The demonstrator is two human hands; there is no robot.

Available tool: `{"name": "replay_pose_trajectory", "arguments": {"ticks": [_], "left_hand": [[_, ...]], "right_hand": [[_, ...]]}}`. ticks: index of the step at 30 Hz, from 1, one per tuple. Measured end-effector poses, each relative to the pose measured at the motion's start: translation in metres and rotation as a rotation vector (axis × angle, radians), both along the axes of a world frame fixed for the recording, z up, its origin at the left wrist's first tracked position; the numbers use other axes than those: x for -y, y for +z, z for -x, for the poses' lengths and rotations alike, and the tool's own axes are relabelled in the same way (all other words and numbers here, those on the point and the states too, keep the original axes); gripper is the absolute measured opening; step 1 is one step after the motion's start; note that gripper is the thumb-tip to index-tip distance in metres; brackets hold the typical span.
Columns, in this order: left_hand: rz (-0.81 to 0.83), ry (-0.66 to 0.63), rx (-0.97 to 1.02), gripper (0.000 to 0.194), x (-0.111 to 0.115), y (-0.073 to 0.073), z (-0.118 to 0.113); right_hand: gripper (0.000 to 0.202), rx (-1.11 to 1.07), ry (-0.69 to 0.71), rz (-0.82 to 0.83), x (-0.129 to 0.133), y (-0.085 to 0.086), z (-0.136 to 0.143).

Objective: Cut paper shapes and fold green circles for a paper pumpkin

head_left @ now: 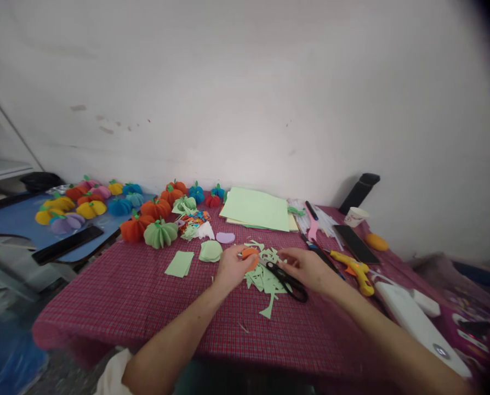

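Orange paper discs are pinched in my left hand, above a heap of pale green paper scraps. Scissors with black handles lie across that heap, their blades pointing toward the orange paper. Over the scissors hovers my right hand, its fingers bent and apart; its thumb is close to the pivot, and whether it touches is unclear. Left of my left hand are a stack of rounded green paper pieces and green paper rectangles. A lilac paper piece lies behind them.
Folded paper pumpkins crowd the table's left and a blue side table. Large green sheets lie at the back. To the right are a yellow glue gun, a black phone, a paper cup and a white device.
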State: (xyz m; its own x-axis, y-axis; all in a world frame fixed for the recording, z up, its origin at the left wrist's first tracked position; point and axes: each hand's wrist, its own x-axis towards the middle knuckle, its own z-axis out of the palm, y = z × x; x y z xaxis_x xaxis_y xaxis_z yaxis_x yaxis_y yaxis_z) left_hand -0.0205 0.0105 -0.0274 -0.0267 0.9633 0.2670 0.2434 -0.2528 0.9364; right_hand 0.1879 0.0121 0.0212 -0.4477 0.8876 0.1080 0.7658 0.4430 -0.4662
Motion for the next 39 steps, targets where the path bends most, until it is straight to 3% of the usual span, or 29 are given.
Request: {"name": "replay_pose_trajectory", "arguments": {"ticks": [3, 7, 12, 17, 25, 39], "left_hand": [[0.052, -0.052, 0.073, 0.02, 0.001, 0.002, -0.002], [0.197, -0.134, 0.323, 0.022, 0.001, 0.004, -0.005], [0.288, -0.224, 0.526, 0.027, 0.004, 0.005, -0.008], [0.266, -0.21, 0.654, 0.031, 0.005, 0.005, -0.01], [0.308, -0.23, 0.691, 0.027, 0.0, -0.002, -0.009], [0.361, -0.234, 0.725, 0.034, 0.002, -0.002, -0.01]], "right_hand": [[0.039, -0.317, 0.013, 0.088, 0.001, -0.007, 0.029], [0.03, -0.65, 0.051, 0.31, -0.004, -0.029, 0.054], [0.028, -0.888, -0.044, 0.48, -0.012, -0.046, 0.048], [0.026, -1.095, -0.116, 0.569, -0.013, -0.052, 0.042], [0.024, -1.185, -0.097, 0.641, -0.01, -0.051, 0.047], [0.021, -1.195, -0.073, 0.734, -0.011, -0.058, 0.05]]}}
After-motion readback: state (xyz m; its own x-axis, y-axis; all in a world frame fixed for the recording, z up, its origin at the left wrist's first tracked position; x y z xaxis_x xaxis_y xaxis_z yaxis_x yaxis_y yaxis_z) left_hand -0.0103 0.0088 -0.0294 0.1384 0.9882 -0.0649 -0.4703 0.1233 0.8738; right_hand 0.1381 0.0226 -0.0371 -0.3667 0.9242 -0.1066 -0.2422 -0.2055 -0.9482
